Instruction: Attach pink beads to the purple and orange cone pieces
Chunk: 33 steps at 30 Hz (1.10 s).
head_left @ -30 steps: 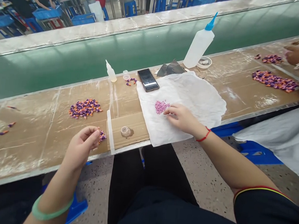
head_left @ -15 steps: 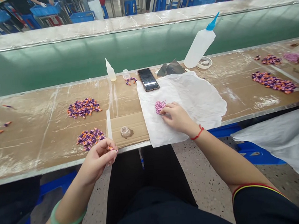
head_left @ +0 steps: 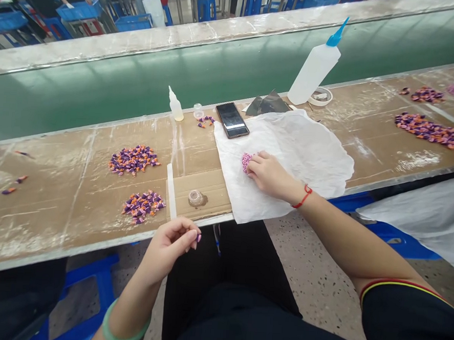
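Observation:
Between thumb and fingertips, my left hand (head_left: 174, 241) pinches a small purple and pink piece (head_left: 198, 238) just off the table's front edge. My right hand (head_left: 268, 175) rests on a white cloth (head_left: 309, 139), its fingers bent at a heap of tiny pink beads (head_left: 246, 162). Those fingertips are partly hidden, so I cannot see whether a bead is in them. Near my left hand lie a pile of purple and pink pieces (head_left: 144, 206), a white strip (head_left: 171, 191) and a small clear pot (head_left: 195, 198) on a piece of cardboard (head_left: 214, 189).
Behind the cloth are a phone (head_left: 232, 120), a large white bottle (head_left: 314, 67) with a blue nozzle, and a tape roll (head_left: 320, 96). A small dropper bottle (head_left: 175, 105) stands left of them. Another pile of orange and purple pieces (head_left: 134, 160) lies on the left; more lie far right (head_left: 431, 130).
My left hand has moved right and turned, and its piece now shows purple and pink. My right fingers have closed in over the beads. A neighbour's hand at the far right has left view.

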Each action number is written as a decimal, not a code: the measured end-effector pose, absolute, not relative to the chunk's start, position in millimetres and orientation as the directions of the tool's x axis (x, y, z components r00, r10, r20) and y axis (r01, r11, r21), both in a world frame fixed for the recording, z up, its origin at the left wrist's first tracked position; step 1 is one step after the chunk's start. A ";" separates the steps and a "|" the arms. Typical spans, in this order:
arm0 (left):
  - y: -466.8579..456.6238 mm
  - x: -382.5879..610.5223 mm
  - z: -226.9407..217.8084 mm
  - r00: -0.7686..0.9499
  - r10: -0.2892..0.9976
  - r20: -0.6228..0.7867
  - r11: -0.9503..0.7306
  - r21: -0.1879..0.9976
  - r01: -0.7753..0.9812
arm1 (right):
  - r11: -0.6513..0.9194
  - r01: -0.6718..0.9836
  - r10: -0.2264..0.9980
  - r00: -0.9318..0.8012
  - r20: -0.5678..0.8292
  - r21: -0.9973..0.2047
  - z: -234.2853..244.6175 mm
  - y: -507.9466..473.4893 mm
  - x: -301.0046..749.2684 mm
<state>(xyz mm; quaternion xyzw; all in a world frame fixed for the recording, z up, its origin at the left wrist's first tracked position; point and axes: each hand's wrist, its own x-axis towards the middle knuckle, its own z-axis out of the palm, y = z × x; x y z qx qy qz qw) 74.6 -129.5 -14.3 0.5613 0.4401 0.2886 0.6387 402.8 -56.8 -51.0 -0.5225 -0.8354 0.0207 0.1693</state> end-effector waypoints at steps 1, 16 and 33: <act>-129.0 78.9 -13.6 0.443 0.869 -0.221 0.179 0.974 0.135 | 0.455 0.868 0.877 -0.399 0.269 -0.198 -52.1 -57.8 402.2; -104.0 158.5 -5.4 0.438 0.898 0.052 -0.092 0.993 0.071 | 0.726 0.645 0.649 -0.527 0.549 -0.238 3.2 -119.7 352.9; -110.0 157.9 -1.5 0.408 0.910 0.070 -0.144 0.978 0.153 | 0.499 0.523 0.866 -0.328 0.378 -0.691 11.4 -130.7 341.4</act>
